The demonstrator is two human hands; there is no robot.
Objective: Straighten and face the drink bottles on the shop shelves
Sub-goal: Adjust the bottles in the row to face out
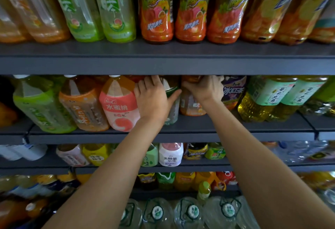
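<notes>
On the second shelf (235,128) my left hand (154,98) grips a green-labelled bottle (173,107), fingers over its shoulder and thumb round its right side. Beside it, my right hand (204,88) holds the top of an orange-labelled bottle (190,105); its cap is hidden under the shelf above. A pink peach-drink bottle (120,103) stands just left of my left hand, tilted. A purple-labelled iced-tea bottle (233,91) stands just right of my right hand.
Orange and green bottles (41,103) lean at the left of the same shelf; yellow-green tea bottles (268,98) stand at the right. The dark upper shelf (163,65) carries large orange fruit-drink bottles (190,11). Lower shelves hold small bottles and big water jugs (188,212).
</notes>
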